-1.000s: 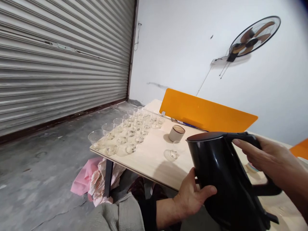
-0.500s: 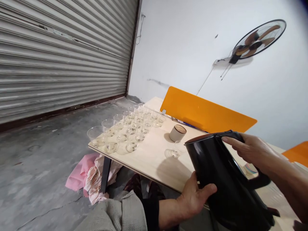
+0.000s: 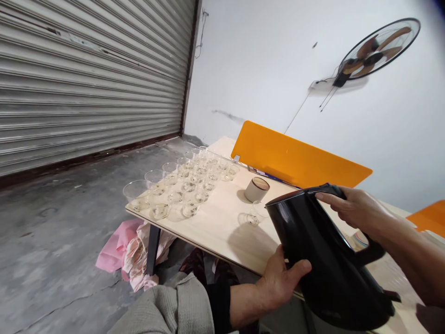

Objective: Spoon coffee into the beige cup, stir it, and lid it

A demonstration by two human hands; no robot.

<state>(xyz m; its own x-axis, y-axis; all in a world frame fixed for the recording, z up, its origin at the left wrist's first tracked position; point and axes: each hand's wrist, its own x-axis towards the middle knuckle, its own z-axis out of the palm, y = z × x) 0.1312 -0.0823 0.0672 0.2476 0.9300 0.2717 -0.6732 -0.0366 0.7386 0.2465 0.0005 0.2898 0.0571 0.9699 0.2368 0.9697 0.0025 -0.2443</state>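
Note:
My right hand [image 3: 361,211] grips the handle of a black electric kettle [image 3: 323,260], thumb along the top. The kettle is tilted with its spout toward the left. Beside the kettle's body, my left hand [image 3: 278,285] steadies its lower left side, thumb in front and fingertips partly hidden. Close to the spout stands a clear plastic cup [image 3: 253,218] with some dark bits at its base; I cannot make out a pouring stream. Behind this cup sits a round grey canister [image 3: 257,189] with a brownish top.
Several clear cups [image 3: 189,185] with dark bits in them fill the table's left end in rows. An orange divider [image 3: 299,155] runs along the far side of the wooden table [image 3: 215,227]. Pink and cream cloth [image 3: 134,255] lies on the floor by a table leg [image 3: 153,250].
The view has shifted slightly. My right hand and the kettle have moved a little left and up in the view; both hands keep the same hold.

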